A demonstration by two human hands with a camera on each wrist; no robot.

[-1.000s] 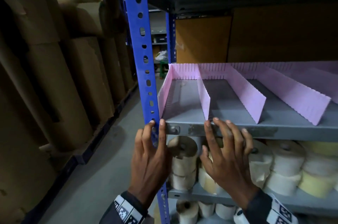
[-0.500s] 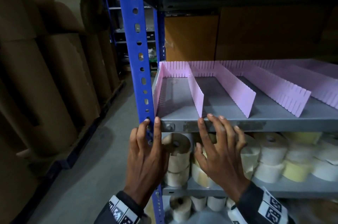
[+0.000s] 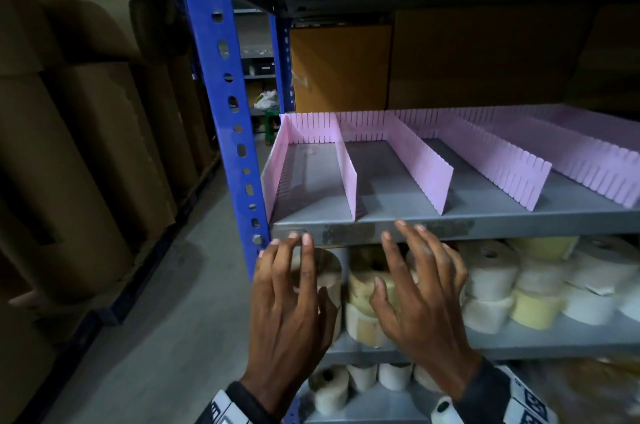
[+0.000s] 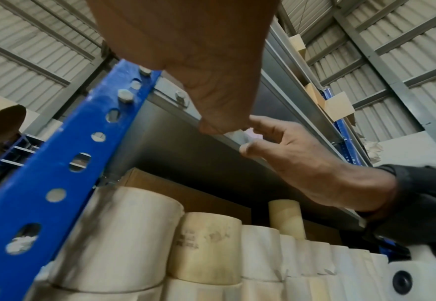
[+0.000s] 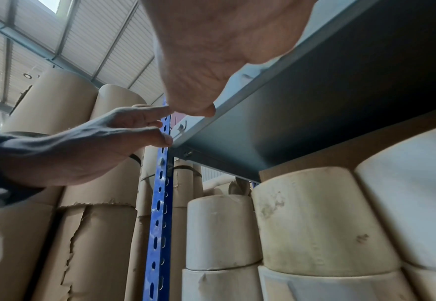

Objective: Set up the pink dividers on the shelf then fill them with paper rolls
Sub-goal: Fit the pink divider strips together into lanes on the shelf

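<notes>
**A:** What have I got in the head view?

**B:** I see the pink dividers (image 3: 408,160) standing upright on the grey shelf (image 3: 485,202): one slotted strip along the back, one on the left side, and several running front to back, splitting the shelf into lanes. The lanes hold nothing.

**A:** And my hands?

**B:** My left hand (image 3: 287,313) is at 7 o'clock from the dividers, fingers straight and slightly spread, tips at the shelf's front lip (image 3: 450,228) beside the blue upright (image 3: 225,84). My right hand (image 3: 422,302) sits just to its right, at 6 o'clock, fingers fanned, tips at the same lip. Neither hand holds anything. From the wrist views I cannot tell whether the tips touch the metal or stop just short of it.

**A:** Where are the paper rolls?

**B:** The paper rolls (image 3: 540,288) are on the shelf below, at 5 o'clock from my right hand, white and pale yellow, stacked in two layers. More lie on a lower tier at 6 o'clock. Large brown rolls (image 3: 86,146) stand at 9 o'clock, across the aisle.
</notes>
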